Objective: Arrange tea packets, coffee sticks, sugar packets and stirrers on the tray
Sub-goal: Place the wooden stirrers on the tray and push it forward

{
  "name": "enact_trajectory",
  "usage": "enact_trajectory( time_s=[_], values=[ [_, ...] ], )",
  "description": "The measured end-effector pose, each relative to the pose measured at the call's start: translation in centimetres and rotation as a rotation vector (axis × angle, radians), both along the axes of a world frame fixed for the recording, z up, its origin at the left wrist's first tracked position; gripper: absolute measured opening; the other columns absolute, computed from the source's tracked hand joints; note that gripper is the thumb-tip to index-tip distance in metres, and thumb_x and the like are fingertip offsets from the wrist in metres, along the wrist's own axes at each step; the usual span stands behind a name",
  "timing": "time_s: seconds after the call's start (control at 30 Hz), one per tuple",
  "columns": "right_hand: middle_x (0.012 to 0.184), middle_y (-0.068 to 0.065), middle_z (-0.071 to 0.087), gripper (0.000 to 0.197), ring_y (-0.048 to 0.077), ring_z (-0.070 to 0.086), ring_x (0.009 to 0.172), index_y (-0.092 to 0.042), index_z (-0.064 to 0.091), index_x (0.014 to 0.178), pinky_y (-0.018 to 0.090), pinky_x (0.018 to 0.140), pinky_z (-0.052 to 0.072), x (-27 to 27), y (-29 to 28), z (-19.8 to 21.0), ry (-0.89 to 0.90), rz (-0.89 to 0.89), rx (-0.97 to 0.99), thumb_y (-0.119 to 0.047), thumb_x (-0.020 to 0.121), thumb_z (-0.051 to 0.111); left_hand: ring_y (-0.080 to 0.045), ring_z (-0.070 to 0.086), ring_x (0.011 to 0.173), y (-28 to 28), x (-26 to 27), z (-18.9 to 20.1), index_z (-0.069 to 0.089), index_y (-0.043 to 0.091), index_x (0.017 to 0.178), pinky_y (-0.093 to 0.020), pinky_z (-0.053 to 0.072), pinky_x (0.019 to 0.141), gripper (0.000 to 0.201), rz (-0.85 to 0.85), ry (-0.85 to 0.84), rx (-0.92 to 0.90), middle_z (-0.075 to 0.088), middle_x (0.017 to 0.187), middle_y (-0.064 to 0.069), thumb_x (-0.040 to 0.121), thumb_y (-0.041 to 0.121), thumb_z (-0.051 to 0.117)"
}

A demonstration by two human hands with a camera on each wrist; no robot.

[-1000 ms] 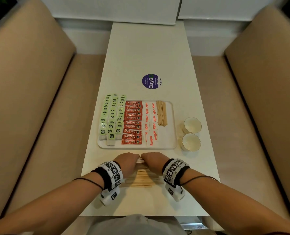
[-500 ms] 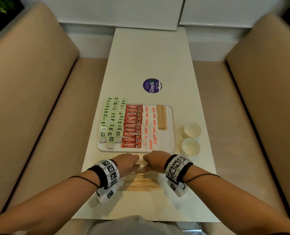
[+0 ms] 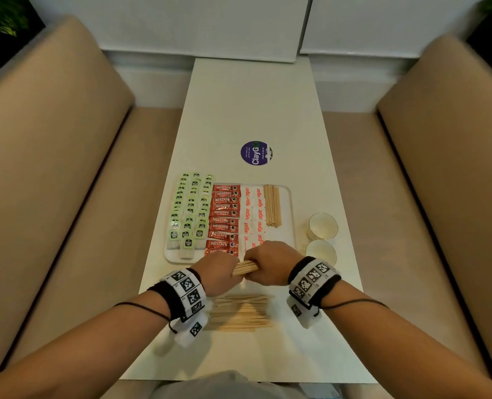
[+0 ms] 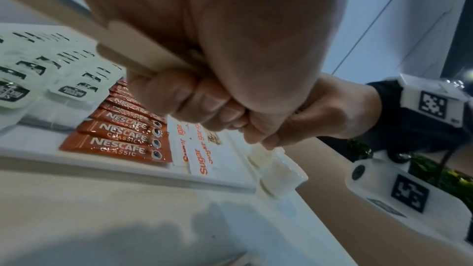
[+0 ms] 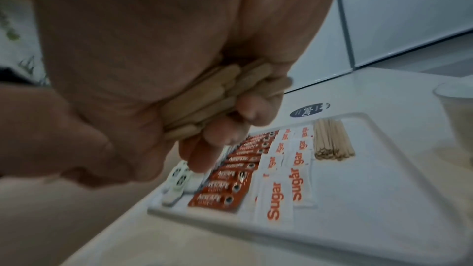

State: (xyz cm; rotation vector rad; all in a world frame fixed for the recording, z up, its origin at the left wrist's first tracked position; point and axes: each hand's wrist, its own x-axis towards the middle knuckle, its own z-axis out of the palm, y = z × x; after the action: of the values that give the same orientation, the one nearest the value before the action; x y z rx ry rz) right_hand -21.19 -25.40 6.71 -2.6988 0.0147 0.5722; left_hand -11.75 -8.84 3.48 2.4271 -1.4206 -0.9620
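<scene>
Both hands, left hand (image 3: 220,270) and right hand (image 3: 270,263), now grip a stirrer bundle (image 3: 245,267) lifted off the table (image 3: 253,110) pile (image 3: 240,312), apparently over the tray (image 3: 292,214) near edge.

Pale matt wooden stirrers (image 3: 246,267), glossy foil coffee sticks (image 3: 224,220), smooth white tray (image 3: 292,214).

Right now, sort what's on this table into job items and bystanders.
Job items: tray; tea packets; coffee sticks; sugar packets; stirrers on tray; stirrer bundle held by left hand and right hand; loose stirrers.

Bystanders: two cups; purple sticker.
</scene>
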Motion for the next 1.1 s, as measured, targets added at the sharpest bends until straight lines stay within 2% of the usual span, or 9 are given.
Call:
enact_trajectory(
  time_s=[0.13, 0.23, 0.37, 0.53, 0.67, 0.8, 0.87, 0.97, 1.1],
  values=[
    [0.104, -0.012, 0.072, 0.065, 0.009, 0.064, 0.090, -0.030, 0.065, 0.123, 0.029, 0.080, 0.054, -0.7, -2.2, 0.4, -0.080, -0.213, 0.140, -0.077, 0.078, 0.062, -0.014, 0.059, 0.067, 0.2, 1.0, 1.0, 0.059, 0.026, 0.082, -0.025, 0.041, 0.055, 0.018, 0.074, 0.023, -0.083, 0.060, 0.073, 0.007, 0.096, 0.037, 0.053],
    [0.096, -0.007, 0.074, 0.065, 0.011, 0.067, 0.085, -0.026, 0.074, 0.105, 0.037, 0.079, 0.058, -0.8, -3.0, 0.5, -0.150, -0.406, 0.272, -0.081, 0.083, 0.048, -0.006, 0.054, 0.064, 0.0, 1.5, 2.0, 0.055, 0.033, 0.077, -0.016, 0.033, 0.054, 0.018, 0.115, 0.033, -0.149, 0.054, 0.070, 0.013, 0.095, 0.030, 0.057],
    [0.083, 0.005, 0.073, 0.093, 0.022, 0.070, 0.077, -0.012, 0.071, 0.093, 0.047, 0.079, 0.058, -0.3, -2.4, 1.4, -0.213, -0.531, 0.401, -0.087, 0.085, 0.017, -0.004, 0.055, 0.063, -0.8, 1.8, 3.0, 0.060, 0.031, 0.080, -0.016, 0.037, 0.055, 0.014, 0.128, 0.030, -0.160, 0.056, 0.069, 0.013, 0.093, 0.032, 0.058],
    [0.080, 0.002, 0.071, 0.060, 0.016, 0.068, 0.064, -0.026, 0.060, 0.089, 0.043, 0.072, 0.059, 0.1, -0.6, 2.0, -0.211, -0.457, 0.436, -0.073, 0.096, 0.024, -0.016, 0.064, 0.070, -1.3, 2.3, 3.0, 0.068, 0.023, 0.086, -0.039, 0.057, 0.068, 0.021, 0.150, 0.024, -0.122, 0.066, 0.076, 0.004, 0.082, 0.038, 0.053],
    [0.082, 0.000, 0.071, 0.062, 0.017, 0.068, 0.069, -0.021, 0.064, 0.095, 0.043, 0.074, 0.059, 0.3, -1.0, 2.0, -0.223, -0.472, 0.449, -0.070, 0.097, 0.027, -0.016, 0.067, 0.076, -1.0, 2.7, 3.2, 0.072, 0.024, 0.095, -0.035, 0.057, 0.071, 0.020, 0.142, -0.005, -0.120, 0.071, 0.083, 0.003, 0.085, 0.035, 0.058],
    [0.083, -0.009, 0.073, 0.057, 0.005, 0.066, 0.074, -0.025, 0.074, 0.097, 0.034, 0.072, 0.057, 0.7, -0.9, 1.8, -0.336, -0.452, 0.344, -0.072, 0.093, 0.043, -0.016, 0.067, 0.078, -1.3, 2.4, 3.2, 0.070, 0.022, 0.100, -0.034, 0.057, 0.073, 0.018, 0.145, 0.007, -0.157, 0.071, 0.086, 0.004, 0.088, 0.033, 0.062],
    [0.071, -0.008, 0.070, 0.057, 0.005, 0.061, 0.063, -0.023, 0.076, 0.085, 0.027, 0.061, 0.051, 1.2, -0.5, 1.6, -0.334, -0.451, 0.280, -0.072, 0.091, 0.048, -0.014, 0.068, 0.082, -1.6, 2.1, 3.2, 0.068, 0.024, 0.108, -0.032, 0.057, 0.075, 0.023, 0.162, 0.007, -0.185, 0.072, 0.091, 0.005, 0.088, 0.032, 0.063],
    [0.053, 0.005, 0.060, 0.054, 0.012, 0.045, 0.046, -0.016, 0.067, 0.059, 0.030, 0.050, 0.037, 1.8, -0.6, 1.1, -0.286, -0.525, 0.269, -0.054, 0.096, 0.055, -0.012, 0.067, 0.085, -1.9, 2.0, 3.4, 0.066, 0.024, 0.113, -0.031, 0.057, 0.076, 0.030, 0.194, -0.010, -0.232, 0.072, 0.097, 0.006, 0.086, 0.035, 0.068],
    [0.053, 0.008, 0.058, 0.048, 0.013, 0.042, 0.046, -0.012, 0.066, 0.058, 0.028, 0.049, 0.035, 1.7, -0.8, 0.8, -0.263, -0.570, 0.333, -0.037, 0.098, 0.058, -0.012, 0.065, 0.082, -1.7, 1.9, 3.4, 0.065, 0.024, 0.108, -0.026, 0.053, 0.070, 0.031, 0.193, -0.028, -0.222, 0.069, 0.095, 0.007, 0.083, 0.040, 0.072]
  ],
)
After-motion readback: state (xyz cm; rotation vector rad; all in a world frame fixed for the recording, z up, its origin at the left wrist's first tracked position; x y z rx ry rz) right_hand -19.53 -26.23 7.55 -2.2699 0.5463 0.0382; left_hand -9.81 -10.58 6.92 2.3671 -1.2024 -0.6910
